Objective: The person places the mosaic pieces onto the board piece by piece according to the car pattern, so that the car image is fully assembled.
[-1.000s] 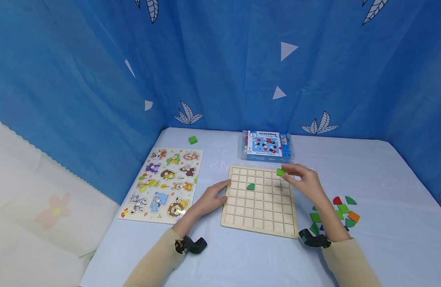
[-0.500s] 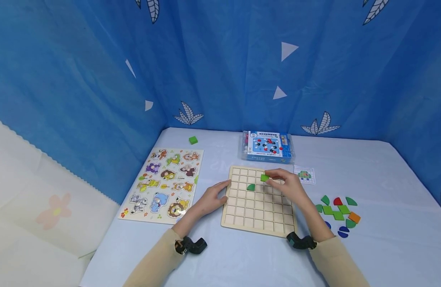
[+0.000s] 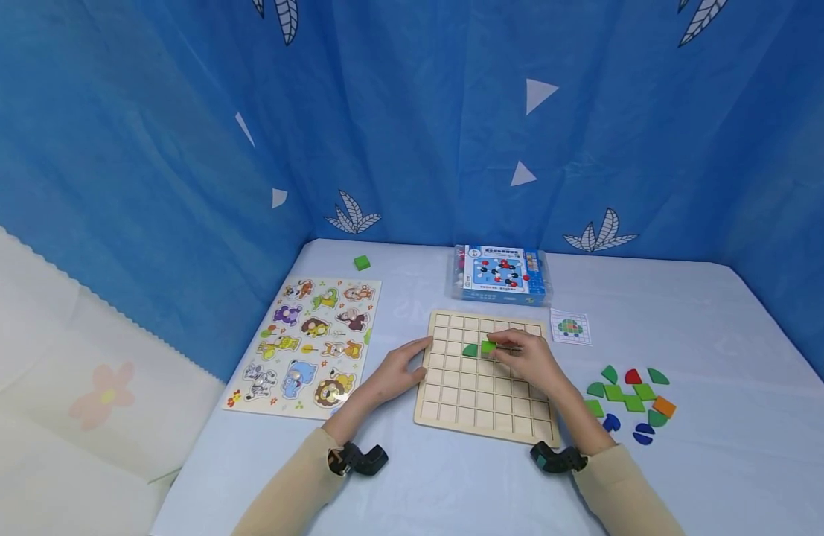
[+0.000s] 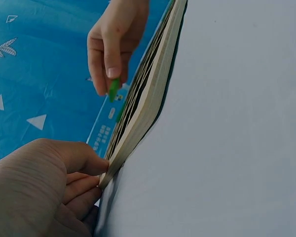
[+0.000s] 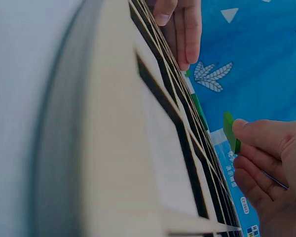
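Note:
My right hand [image 3: 532,361] pinches a bright green square tile [image 3: 488,347] between thumb and fingers, over the upper middle of a wooden grid board [image 3: 452,396]. In the right wrist view the tile [image 5: 231,132] is held on edge, apart from the grid. Just left of it, a dark green quarter-circle piece [image 3: 470,350] lies in a cell of the board. My left hand [image 3: 394,374] rests against the board's left edge, fingers extended; in the left wrist view its thumb and fingertips touch the board's rim [image 4: 138,131].
Right of the board lie several loose green tiles [image 3: 613,392], a red piece [image 3: 633,377], an orange square [image 3: 665,406] and blue pieces [image 3: 642,438]. A pattern card [image 3: 571,327] and a plastic-cased kit [image 3: 500,275] sit behind. An animal puzzle [image 3: 304,346] and a green block [image 3: 362,262] are left.
My right hand has carried the green square tile leftward and nearer over the board, beside the quarter-circle piece, uncovering the pattern card and loose pieces. My left hand has stayed in place.

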{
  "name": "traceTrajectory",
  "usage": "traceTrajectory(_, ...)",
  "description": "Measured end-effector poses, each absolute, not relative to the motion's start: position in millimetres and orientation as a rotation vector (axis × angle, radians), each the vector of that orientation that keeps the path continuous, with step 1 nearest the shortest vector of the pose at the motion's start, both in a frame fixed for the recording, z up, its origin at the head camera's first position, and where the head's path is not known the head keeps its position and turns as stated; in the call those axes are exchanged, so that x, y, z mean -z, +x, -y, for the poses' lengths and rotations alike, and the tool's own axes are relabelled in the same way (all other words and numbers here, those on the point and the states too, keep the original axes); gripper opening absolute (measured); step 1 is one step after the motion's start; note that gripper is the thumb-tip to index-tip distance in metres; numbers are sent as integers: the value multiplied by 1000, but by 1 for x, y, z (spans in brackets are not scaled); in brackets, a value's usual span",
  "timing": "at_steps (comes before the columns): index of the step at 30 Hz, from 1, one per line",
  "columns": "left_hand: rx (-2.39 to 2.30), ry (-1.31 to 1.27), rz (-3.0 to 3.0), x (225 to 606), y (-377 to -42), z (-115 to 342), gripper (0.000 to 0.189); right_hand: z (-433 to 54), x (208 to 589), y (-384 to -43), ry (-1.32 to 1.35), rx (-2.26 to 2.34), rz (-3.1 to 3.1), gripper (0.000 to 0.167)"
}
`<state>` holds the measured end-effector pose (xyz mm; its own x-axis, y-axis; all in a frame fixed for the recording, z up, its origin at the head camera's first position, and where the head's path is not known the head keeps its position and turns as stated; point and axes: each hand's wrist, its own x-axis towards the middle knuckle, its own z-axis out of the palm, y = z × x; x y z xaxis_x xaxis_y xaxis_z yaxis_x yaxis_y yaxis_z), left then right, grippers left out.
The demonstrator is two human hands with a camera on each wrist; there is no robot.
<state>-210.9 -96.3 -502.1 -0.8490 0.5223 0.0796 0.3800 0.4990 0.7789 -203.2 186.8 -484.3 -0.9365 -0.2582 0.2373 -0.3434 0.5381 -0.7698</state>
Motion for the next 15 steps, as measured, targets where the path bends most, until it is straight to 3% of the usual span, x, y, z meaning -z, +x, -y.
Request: traceTrajectory(15, -1283, 795, -2576, 503, -211, 96, 58, -184, 498, -205, 614, -1083, 2671, 31)
